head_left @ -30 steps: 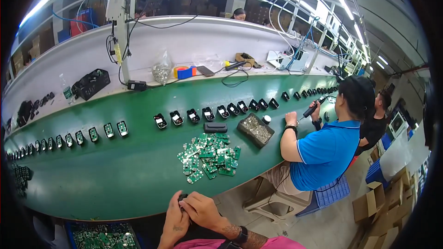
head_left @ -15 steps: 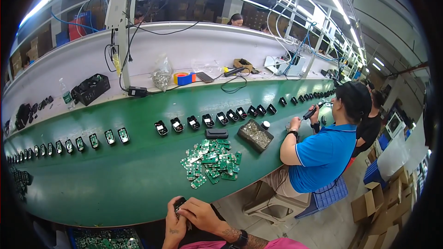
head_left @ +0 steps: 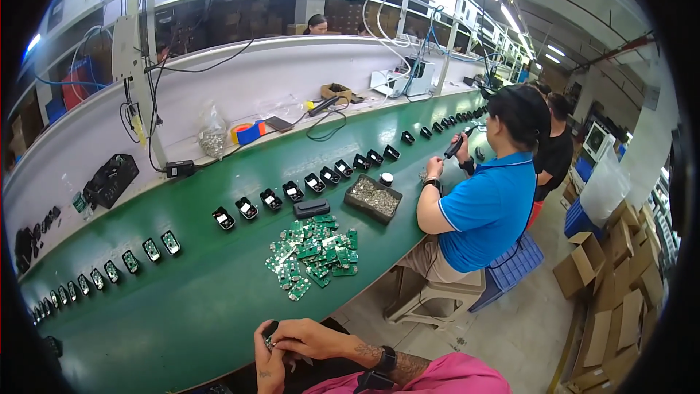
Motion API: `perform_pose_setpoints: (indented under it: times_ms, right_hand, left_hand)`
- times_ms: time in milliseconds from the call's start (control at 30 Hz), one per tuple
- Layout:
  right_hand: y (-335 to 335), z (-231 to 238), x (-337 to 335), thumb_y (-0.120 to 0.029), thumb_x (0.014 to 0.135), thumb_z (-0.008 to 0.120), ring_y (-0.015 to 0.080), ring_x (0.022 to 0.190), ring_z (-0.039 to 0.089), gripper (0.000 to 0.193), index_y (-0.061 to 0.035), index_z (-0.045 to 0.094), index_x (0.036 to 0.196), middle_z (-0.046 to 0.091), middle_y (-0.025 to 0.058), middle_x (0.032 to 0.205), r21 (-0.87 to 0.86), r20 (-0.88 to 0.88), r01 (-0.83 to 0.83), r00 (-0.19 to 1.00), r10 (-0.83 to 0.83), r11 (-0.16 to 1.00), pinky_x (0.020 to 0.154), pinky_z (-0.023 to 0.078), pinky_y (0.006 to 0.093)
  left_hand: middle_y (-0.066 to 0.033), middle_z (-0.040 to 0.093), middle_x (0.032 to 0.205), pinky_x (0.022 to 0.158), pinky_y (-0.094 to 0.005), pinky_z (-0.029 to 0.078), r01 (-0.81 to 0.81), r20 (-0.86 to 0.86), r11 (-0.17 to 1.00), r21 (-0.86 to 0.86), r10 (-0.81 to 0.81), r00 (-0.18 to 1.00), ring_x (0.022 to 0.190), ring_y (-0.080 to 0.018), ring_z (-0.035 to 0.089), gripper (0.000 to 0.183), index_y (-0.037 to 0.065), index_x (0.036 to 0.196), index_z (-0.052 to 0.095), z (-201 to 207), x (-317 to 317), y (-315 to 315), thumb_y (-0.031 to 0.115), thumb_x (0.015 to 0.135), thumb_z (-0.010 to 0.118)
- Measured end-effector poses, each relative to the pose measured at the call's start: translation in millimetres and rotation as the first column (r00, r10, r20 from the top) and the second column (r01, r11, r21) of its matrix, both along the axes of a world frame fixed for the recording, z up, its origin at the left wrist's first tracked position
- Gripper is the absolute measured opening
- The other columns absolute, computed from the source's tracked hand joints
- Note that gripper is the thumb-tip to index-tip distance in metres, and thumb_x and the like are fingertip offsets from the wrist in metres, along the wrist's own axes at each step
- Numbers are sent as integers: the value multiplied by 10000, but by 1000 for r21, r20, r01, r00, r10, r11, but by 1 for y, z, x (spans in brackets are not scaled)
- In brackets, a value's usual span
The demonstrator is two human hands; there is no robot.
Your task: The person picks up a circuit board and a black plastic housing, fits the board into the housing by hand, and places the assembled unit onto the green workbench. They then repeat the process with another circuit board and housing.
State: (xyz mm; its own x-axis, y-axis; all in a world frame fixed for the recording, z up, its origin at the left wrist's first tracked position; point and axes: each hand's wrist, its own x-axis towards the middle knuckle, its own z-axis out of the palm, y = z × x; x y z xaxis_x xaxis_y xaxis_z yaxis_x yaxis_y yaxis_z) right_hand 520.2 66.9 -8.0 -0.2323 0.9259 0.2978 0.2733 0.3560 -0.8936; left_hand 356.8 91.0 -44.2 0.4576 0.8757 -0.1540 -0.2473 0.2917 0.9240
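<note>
At the bench's near edge, my left hand (head_left: 267, 365) grips a small black plastic housing (head_left: 270, 330). My right hand (head_left: 310, 338) closes over the same housing from the right, its fingers hiding most of the piece; whether a board sits inside cannot be made out. Beyond my hands lies a loose heap of green circuit boards (head_left: 313, 252) on the green bench top (head_left: 175, 314). Behind that heap is a closed black case (head_left: 312, 208). A row of open black housings with white parts (head_left: 270, 198) runs along the bench, and housings holding green boards (head_left: 151, 249) continue leftward.
A black tray of small metal parts (head_left: 372, 199) stands right of the heap beside a white-lidded jar (head_left: 386, 178). A co-worker in a blue shirt (head_left: 481, 211) sits at the right, holding a black power screwdriver (head_left: 456, 146). Cardboard boxes (head_left: 583, 263) stand on the floor.
The view has swung to the right, so bench items appear shifted left. Both my hands stay together on the black housing.
</note>
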Motion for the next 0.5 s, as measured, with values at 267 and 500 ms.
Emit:
perform_pose_setpoints:
  times_ms: [267,500]
  right_hand:
    - [-6,-8,0,-103,953,598,285,784,627,126,8,619,1010,610,144,918,-61,27,-30,999,32,998,710,497,379]
    - [-15,-1,-20,-94,927,554,380,808,580,71,-46,581,882,572,167,850,235,173,211,951,-255,949,703,476,451]
  left_hand:
    - [-107,627,913,498,-252,498,81,-51,997,7,-81,995,620,-160,629,456,84,1408,328,0,-4,-9,82,990,510]
    - [-127,615,1102,794,-281,507,-171,-200,856,488,300,933,891,-175,607,475,50,1434,370,-2,2,-16,69,978,501]
